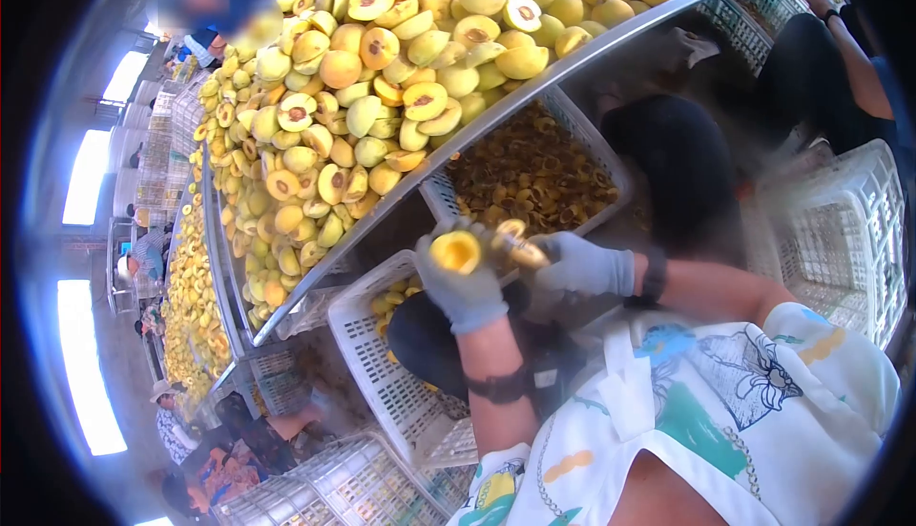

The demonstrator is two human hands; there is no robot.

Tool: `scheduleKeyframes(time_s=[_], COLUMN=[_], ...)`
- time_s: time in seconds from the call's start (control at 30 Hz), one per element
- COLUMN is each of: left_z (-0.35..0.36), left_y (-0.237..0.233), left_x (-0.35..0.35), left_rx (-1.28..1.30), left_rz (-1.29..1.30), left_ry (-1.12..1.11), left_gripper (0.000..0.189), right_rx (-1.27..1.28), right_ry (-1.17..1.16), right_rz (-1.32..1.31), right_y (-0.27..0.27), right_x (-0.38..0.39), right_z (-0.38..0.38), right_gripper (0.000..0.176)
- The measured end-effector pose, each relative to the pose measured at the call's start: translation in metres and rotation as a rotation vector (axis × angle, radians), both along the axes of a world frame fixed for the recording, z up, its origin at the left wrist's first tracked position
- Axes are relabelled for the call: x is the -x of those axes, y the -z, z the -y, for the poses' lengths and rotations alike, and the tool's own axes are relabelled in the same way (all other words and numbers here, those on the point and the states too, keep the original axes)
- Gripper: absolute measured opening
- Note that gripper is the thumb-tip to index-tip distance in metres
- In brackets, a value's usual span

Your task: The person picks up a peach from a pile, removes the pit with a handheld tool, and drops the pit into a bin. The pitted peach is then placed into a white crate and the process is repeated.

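My left hand [461,287], in a grey glove, is closed around a yellow peach half [456,252]. Its cut face is turned up and shows a hollow in the middle. Close by on the right, my gloved right hand [584,266] grips a short pitting tool [525,247]. A brownish piece, perhaps a pit, shows at the tool's tip; blur hides its exact shape. Below and beyond both hands stands a crate of brown pits [534,168]. Halved peaches [372,96] are heaped on the metal-edged table in front of me.
A white crate [382,373] with some peach pieces stands by my left leg. Another white crate [840,230] is at the right. The table's metal rim [506,111] runs diagonally before me. Co-workers sit at upper right and upper left; more people are at far left.
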State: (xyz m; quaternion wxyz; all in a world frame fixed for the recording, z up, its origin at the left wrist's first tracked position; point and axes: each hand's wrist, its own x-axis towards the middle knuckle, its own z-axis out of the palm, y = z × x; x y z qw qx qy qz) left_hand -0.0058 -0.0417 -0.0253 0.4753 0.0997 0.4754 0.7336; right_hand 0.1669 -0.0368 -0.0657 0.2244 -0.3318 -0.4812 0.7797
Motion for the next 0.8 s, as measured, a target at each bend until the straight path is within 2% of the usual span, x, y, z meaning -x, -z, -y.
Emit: scheduleKeyframes(time_s=[0.03, 0.07, 0.1, 0.13, 0.17, 0.27, 0.3, 0.37, 0.43, 0.5, 0.53, 0.6, 0.67, 0.73, 0.77, 0.8], left_z=[0.008, 0.016, 0.030, 0.041, 0.051, 0.065, 0.064, 0.039, 0.002, -0.052, -0.073, -0.121, -0.138, -0.134, -0.122, -0.117], left_y=[-0.030, -0.061, -0.068, -0.073, -0.078, -0.060, -0.061, -0.057, -0.058, -0.086, -0.094, -0.043, -0.034, -0.024, -0.043, -0.050], left_x=[0.011, 0.021, 0.043, 0.065, 0.087, 0.187, 0.199, 0.223, 0.220, 0.171, 0.158, 0.190, 0.188, 0.176, 0.154, 0.146], left_rx=[0.000, 0.001, -0.224, -0.182, -0.106, 0.318, 0.351, 0.300, 0.329, 0.555, 0.743, 0.800, 0.804, 0.780, 0.632, 0.557], left_rz=[-0.012, -0.025, -0.279, -0.569, -0.847, -1.473, -1.238, -1.480, -1.229, -0.926, -0.990, -1.314, -1.433, -1.336, -0.989, -0.944], left_ry=[-0.063, -0.126, -0.085, -0.170, -0.289, -0.068, -0.016, 0.135, 0.205, 0.233, 0.274, 0.320, 0.268, 0.133, 0.087, 0.056], left_gripper=[0.038, 0.037, 0.034, 0.030, 0.027, 0.033, 0.040, 0.039, 0.041, 0.046, 0.049, 0.053, 0.052, 0.046, 0.035, 0.032], right_rx=[-0.001, -0.183, -0.444, -0.649, -0.760, -0.840, -0.837, -0.828, -0.810, -0.794, -0.765, -0.704, -0.669, -0.592, -0.597, -0.598], right_ry=[0.104, 0.202, 0.153, 0.018, -0.245, -0.259, -0.275, -0.213, -0.188, -0.197, -0.178, -0.138, -0.153, -0.199, -0.204, -0.188], right_rz=[-0.032, 0.227, 0.602, 0.829, 1.012, 1.175, 1.142, 1.007, 0.896, 0.808, 0.767, 0.686, 0.665, 0.668, 0.679, 0.636], right_y=[0.008, -0.007, -0.016, -0.006, 0.019, 0.066, 0.031, 0.018, 0.001, -0.025, -0.035, -0.049, -0.058, -0.073, -0.069, -0.066], right_x=[0.002, -0.002, -0.005, -0.008, -0.012, -0.015, -0.013, -0.009, -0.007, -0.007, -0.008, -0.011, -0.016, -0.023, -0.024, -0.026], right_z=[-0.001, -0.006, -0.016, -0.021, -0.021, -0.014, -0.016, -0.020, -0.019, -0.015, -0.012, -0.005, -0.003, 0.000, 0.001, 0.000], right_gripper=[0.036, 0.035, 0.036, 0.040, 0.040, 0.036, 0.031, 0.030, 0.029, 0.028, 0.028, 0.029, 0.037, 0.041, 0.044, 0.045])
